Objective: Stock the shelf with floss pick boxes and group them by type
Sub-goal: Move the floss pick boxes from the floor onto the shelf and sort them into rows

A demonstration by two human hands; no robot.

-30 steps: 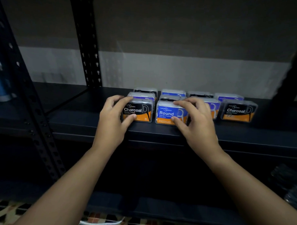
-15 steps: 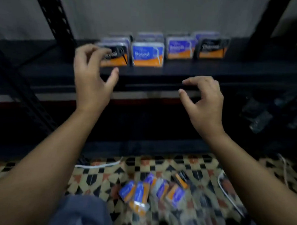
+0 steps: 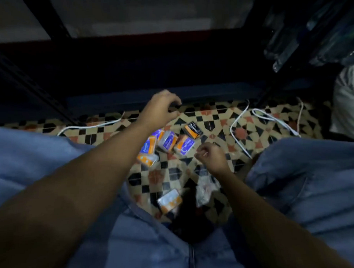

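While both hands (image 3: pixel 210 158) hover empty, one box (image 3: pixel 193 130) reads "Charcoal".

Floor (image 3: pixel 217 117): patterned tiles, geometric motif in black, cream and terracotta, running between the knees and out toward the rack.

White cable (image 3: pixel 88 126) lies on the tiles at left, curving out from under the rack's bottom edge. A second white cable (image 3: pixel 271 119) loops across the tiles at right, partly doubled back on itself.

Blue jeans (image 3: pixel 30 160) fill the lower left and lower right, legs spread apart.

Clear plastic wrapping (image 3: pixel 205 192), crumpled, sits on the tiles between the legs.

Pale bag or cloth (image 3: pixel 348 101) at far right edge; blurred. Dark clear-wrapped packs (image 3: pixel 308 32) at upper right, contents unreadable.
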